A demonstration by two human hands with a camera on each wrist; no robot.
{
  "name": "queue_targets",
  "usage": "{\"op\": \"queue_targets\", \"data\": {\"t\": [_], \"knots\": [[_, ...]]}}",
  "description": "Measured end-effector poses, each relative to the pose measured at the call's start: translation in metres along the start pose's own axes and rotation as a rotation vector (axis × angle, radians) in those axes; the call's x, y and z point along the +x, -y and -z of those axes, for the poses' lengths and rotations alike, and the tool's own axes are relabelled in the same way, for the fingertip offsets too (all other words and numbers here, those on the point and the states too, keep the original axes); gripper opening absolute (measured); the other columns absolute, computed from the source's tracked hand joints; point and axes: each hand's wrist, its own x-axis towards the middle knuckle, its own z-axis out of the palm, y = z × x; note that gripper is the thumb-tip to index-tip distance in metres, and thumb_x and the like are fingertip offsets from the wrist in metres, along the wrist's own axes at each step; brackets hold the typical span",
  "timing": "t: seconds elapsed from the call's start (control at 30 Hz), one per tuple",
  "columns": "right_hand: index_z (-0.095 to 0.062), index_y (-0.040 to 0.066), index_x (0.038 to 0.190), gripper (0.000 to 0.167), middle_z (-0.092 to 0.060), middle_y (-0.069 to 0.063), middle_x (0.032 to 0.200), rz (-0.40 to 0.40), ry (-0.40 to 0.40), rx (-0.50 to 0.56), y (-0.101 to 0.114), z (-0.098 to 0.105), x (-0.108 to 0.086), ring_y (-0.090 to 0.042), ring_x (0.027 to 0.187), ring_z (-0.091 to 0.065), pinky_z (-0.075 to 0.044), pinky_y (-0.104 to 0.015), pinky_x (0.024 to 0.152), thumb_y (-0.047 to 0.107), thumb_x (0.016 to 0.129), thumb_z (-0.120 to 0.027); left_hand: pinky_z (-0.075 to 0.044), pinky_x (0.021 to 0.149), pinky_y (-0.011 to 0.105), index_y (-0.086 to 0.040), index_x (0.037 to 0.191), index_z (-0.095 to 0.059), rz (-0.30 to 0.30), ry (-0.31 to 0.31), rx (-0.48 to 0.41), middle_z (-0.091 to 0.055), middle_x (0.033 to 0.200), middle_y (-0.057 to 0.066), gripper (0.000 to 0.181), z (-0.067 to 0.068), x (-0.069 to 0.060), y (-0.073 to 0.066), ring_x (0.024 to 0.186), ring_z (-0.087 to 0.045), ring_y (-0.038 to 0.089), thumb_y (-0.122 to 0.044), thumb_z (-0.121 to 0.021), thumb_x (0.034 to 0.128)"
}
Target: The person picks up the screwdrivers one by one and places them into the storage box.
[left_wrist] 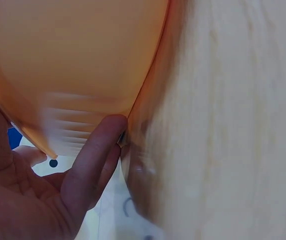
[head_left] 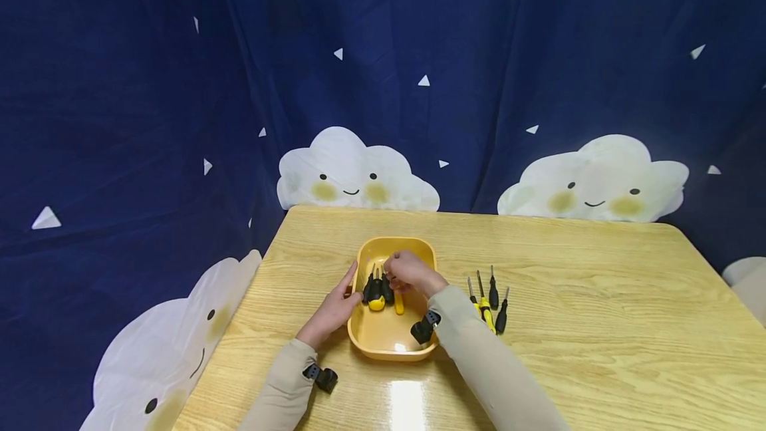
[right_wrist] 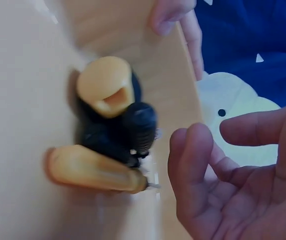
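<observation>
1. The left hand point(head_left: 331, 311) is at the left wall of the yellow bin point(head_left: 391, 355), its thumb over the rim on the inner side and its fingers against the outer side, so this grip pinches the wall
2. Inside the bin, toward its left wall, a slim black screwdriver point(head_left: 367, 292), a thick yellow-ended screwdriver point(head_left: 376, 302) and a second black screwdriver point(head_left: 387, 294) lie close together, handles toward the person and shafts toward the far wall; the right wrist view shows a notch in the yellow end
3. Just right of these, also in the bin, lies the yellow screwdriver point(head_left: 399, 304), on the near side of the right hand and partly beneath it in the head view; its long axis runs roughly near to far, handle end toward the person, and the right hand is nearer to it than the left
4. Its handle looks smooth and plain with a rounded end; a little thin metal shows at the other end, too blurred to make out the tip
5. The right hand point(head_left: 411, 273) has its grip partly open, a gap between thumb and bent fingers, with nothing held
6. Right of the bin, two yellow-handled screwdrivers point(head_left: 486, 314) and two black-handled screwdrivers point(head_left: 493, 295) lie on the tabletop point(head_left: 586, 298), shafts pointing away from the person
</observation>
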Motion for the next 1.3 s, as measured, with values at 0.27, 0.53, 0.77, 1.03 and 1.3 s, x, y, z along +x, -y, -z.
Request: {"op": "queue_targets", "data": {"t": [0.27, 0.53, 0.77, 1.03, 1.3], "knots": [[-0.056, -0.007, 0.105, 0.027, -0.054, -0.011, 0.083, 0.042, 0.028, -0.084, 0.019, 0.009, -0.010, -0.020, 0.064, -0.055, -0.055, -0.038, 0.062, 0.014, 0.089, -0.049, -0.054, 0.062, 0.035, -0.026, 0.153, -0.015, 0.005, 0.010, -0.016, -0.053, 0.122, 0.026, 0.070, 0.001, 0.000, 0.001, 0.083, -0.062, 0.025, -0.014, -0.047, 0.0927], [-0.058, 0.000, 0.102, 0.022, -0.057, -0.016, 0.090, 0.077, -0.026, -0.140, 0.032, 0.029, -0.023, -0.024, 0.070, -0.059, -0.054, -0.036, 0.061, 0.017, 0.092, -0.050, -0.055, 0.065, 0.038, -0.023, 0.153, -0.015, 0.005, 0.023, -0.011, -0.052, 0.124, 0.027, 0.069, 0.001, -0.007, -0.009, 0.088, -0.062, 0.030, -0.014, -0.047, 0.0933], [-0.057, 0.001, 0.099, 0.018, -0.057, -0.015, 0.090, 0.102, -0.055, -0.225, 0.035, 0.052, -0.031, -0.024, 0.067, -0.057, -0.052, -0.032, 0.055, 0.018, 0.094, -0.051, -0.054, 0.063, 0.035, -0.028, 0.153, -0.016, 0.015, 0.007, 0.017, -0.053, 0.118, 0.022, 0.070, 0.001, 0.002, -0.002, 0.082, -0.061, 0.024, -0.016, -0.048, 0.0923], [-0.056, 0.001, 0.098, 0.018, -0.056, -0.015, 0.084, 0.073, -0.071, -0.265, 0.024, 0.076, -0.035, -0.021, 0.062, -0.055, -0.050, -0.032, 0.054, 0.018, 0.094, -0.051, -0.054, 0.060, 0.036, -0.028, 0.153, -0.015, 0.008, 0.014, 0.001, -0.052, 0.122, 0.025, 0.070, 0.001, 0.001, 0.000, 0.081, -0.063, 0.026, -0.014, -0.047, 0.0926], [-0.054, 0.000, 0.098, 0.021, -0.054, -0.016, 0.086, 0.063, -0.103, -0.326, 0.011, 0.102, -0.044, -0.022, 0.064, -0.055, -0.049, -0.030, 0.055, 0.019, 0.095, -0.049, -0.054, 0.061, 0.036, -0.026, 0.153, -0.015, 0.010, 0.005, -0.005, -0.053, 0.120, 0.024, 0.071, 0.001, 0.001, 0.001, 0.081, -0.062, 0.025, -0.015, -0.047, 0.0915]]}}
